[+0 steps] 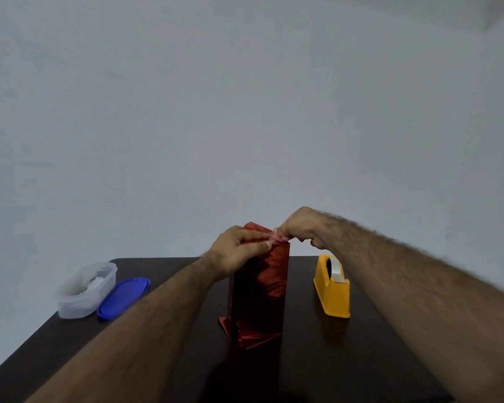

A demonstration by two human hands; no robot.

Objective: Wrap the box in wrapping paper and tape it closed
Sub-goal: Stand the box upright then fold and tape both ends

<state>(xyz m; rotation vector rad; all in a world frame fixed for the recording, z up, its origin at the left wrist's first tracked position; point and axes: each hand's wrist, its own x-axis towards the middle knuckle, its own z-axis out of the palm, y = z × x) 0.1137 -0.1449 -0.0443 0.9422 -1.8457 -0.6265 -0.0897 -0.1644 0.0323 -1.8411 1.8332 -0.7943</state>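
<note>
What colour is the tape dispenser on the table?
The tape dispenser is yellow-orange; the head view shows it clearly.

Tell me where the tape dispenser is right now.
The yellow tape dispenser stands on the dark table, right of the upright red-wrapped box, just under the right hand.
</note>
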